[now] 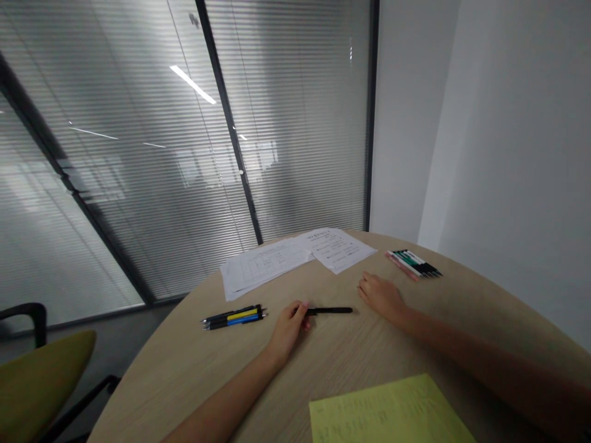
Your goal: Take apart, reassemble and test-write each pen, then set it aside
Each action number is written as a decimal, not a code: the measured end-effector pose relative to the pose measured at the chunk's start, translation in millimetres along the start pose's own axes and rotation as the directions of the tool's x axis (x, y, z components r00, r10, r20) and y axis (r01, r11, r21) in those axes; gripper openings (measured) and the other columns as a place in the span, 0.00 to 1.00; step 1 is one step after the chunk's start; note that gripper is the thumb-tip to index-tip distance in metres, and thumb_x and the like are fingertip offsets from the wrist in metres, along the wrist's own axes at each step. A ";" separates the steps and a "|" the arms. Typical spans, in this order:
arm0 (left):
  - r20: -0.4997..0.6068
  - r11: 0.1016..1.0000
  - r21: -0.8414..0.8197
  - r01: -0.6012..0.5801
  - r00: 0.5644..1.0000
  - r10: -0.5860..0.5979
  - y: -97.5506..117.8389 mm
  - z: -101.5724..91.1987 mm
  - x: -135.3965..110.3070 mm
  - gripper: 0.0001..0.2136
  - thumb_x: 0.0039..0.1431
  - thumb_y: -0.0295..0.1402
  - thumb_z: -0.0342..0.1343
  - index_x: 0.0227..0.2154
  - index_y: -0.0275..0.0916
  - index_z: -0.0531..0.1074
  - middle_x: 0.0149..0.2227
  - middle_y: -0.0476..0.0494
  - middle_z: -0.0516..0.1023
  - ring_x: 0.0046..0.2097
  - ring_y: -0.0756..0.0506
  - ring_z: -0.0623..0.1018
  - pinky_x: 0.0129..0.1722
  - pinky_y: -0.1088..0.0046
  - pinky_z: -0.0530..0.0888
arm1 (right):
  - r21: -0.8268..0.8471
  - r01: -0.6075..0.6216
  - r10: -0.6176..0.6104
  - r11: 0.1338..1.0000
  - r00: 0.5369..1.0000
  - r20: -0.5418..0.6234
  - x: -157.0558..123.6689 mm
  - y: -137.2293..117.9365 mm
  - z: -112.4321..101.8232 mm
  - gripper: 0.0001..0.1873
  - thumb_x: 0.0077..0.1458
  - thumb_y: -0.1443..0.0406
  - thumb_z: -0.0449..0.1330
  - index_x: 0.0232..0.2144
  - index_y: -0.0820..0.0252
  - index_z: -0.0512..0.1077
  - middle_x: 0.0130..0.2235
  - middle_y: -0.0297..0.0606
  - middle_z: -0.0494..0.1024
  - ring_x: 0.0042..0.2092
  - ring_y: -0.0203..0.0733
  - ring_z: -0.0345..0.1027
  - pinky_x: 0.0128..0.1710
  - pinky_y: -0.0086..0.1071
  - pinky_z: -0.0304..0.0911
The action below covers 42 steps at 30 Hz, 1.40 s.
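Note:
My left hand [290,327] rests on the round wooden table [194,363], its fingers curled and its fingertips pinched on the end of a black pen [330,311] that lies flat. My right hand [381,294] lies palm down on the table just right of the pen's other end, fingers loosely curled, holding nothing and not touching the pen. A small group of pens with yellow, blue and black barrels [234,317] lies to the left of my left hand.
White printed sheets [295,258] lie at the table's far edge. Another bunch of pens, green, black and pink [414,264], sits at the far right. A yellow sheet [392,413] lies near me. A green chair [34,378] stands at the left; glass walls with blinds behind.

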<state>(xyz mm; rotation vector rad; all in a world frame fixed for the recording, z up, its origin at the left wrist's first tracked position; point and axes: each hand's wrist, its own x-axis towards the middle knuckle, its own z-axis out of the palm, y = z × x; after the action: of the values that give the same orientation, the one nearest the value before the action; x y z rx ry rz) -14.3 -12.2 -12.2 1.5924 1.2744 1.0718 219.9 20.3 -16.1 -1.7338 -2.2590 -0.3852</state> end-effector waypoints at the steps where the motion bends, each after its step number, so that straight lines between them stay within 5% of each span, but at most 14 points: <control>1: 0.001 1.000 -0.003 -0.001 1.000 0.001 -0.3 0.1 0.2 0.17 0.49 0.47 0.45 0.19 0.37 0.64 0.14 0.54 0.64 0.19 0.51 0.65 0.22 0.75 0.62 | 0.005 0.006 -0.007 1.000 1.000 0.004 0.8 0.5 0.4 0.14 0.54 0.68 0.46 0.28 0.63 0.71 0.36 0.47 0.71 0.36 0.44 0.66 0.29 0.32 0.58; 9: 0.030 1.000 -0.020 0.009 1.000 -0.008 0.3 1.0 -0.7 0.17 0.48 0.48 0.46 0.19 0.37 0.64 0.14 0.54 0.64 0.19 0.51 0.65 0.22 0.76 0.61 | 0.174 0.060 -0.063 0.983 0.998 0.008 1.2 8.5 -15.4 0.12 0.54 0.65 0.49 0.31 0.60 0.72 0.34 0.40 0.72 0.34 0.38 0.66 0.31 0.28 0.57; 15: 0.085 1.000 -0.018 0.015 0.996 -0.013 4.8 1.4 -4.8 0.17 0.48 0.48 0.46 0.20 0.37 0.64 0.14 0.54 0.63 0.19 0.52 0.64 0.21 0.78 0.59 | 0.599 0.154 -0.247 0.786 0.966 0.076 -4.5 -3.7 -24.1 0.10 0.50 0.64 0.54 0.29 0.62 0.74 0.29 0.37 0.72 0.31 0.36 0.65 0.30 0.27 0.58; 22: 0.132 1.000 -0.001 0.005 0.991 -0.004 2.6 1.5 -5.4 0.18 0.48 0.48 0.46 0.19 0.37 0.63 0.15 0.54 0.63 0.19 0.52 0.62 0.21 0.77 0.58 | 0.720 0.156 -0.364 0.676 0.920 0.143 -6.5 -16.9 -23.9 0.07 0.47 0.65 0.55 0.25 0.61 0.74 0.27 0.35 0.73 0.29 0.36 0.65 0.29 0.27 0.58; 28: 0.146 1.000 0.015 -0.013 0.989 0.011 3.8 1.0 -5.3 0.18 0.48 0.48 0.47 0.17 0.37 0.63 0.14 0.54 0.63 0.19 0.52 0.63 0.21 0.77 0.58 | 0.798 0.037 -0.386 0.602 0.888 0.250 -11.3 -18.6 -18.4 0.09 0.46 0.64 0.55 0.23 0.63 0.73 0.22 0.33 0.72 0.24 0.34 0.63 0.22 0.25 0.55; 32: 0.146 1.000 0.010 -0.010 0.989 0.009 5.4 1.2 -6.1 0.18 0.49 0.47 0.45 0.22 0.36 0.67 0.17 0.53 0.65 0.21 0.51 0.64 0.22 0.77 0.60 | 0.732 0.036 -0.288 0.680 0.932 0.222 -12.7 -18.7 -22.8 0.06 0.44 0.67 0.55 0.22 0.63 0.72 0.23 0.34 0.73 0.25 0.34 0.64 0.23 0.24 0.55; 37: 0.041 0.999 0.022 -0.044 0.998 0.043 3.5 -0.3 -5.4 0.17 0.52 0.47 0.43 0.22 0.38 0.64 0.17 0.55 0.62 0.21 0.51 0.63 0.22 0.77 0.60 | 0.375 -0.065 0.010 0.925 0.989 0.148 -9.0 -9.4 -26.2 0.07 0.47 0.67 0.53 0.24 0.61 0.70 0.27 0.36 0.74 0.29 0.36 0.66 0.27 0.25 0.54; 42: -0.011 0.998 0.028 -0.050 0.999 0.050 6.6 -0.5 -7.1 0.17 0.51 0.47 0.44 0.18 0.39 0.59 0.14 0.56 0.57 0.19 0.52 0.61 0.20 0.77 0.58 | 0.197 -0.182 0.162 0.963 0.980 0.113 -7.2 -5.0 -19.9 0.10 0.51 0.67 0.48 0.29 0.63 0.69 0.32 0.44 0.74 0.32 0.42 0.68 0.27 0.29 0.53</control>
<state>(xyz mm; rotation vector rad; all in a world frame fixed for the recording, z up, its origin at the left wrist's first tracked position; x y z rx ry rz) -13.7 -20.2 -6.8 1.6490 1.2683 1.1004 217.9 5.3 -0.5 -1.8541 -2.1016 -0.0297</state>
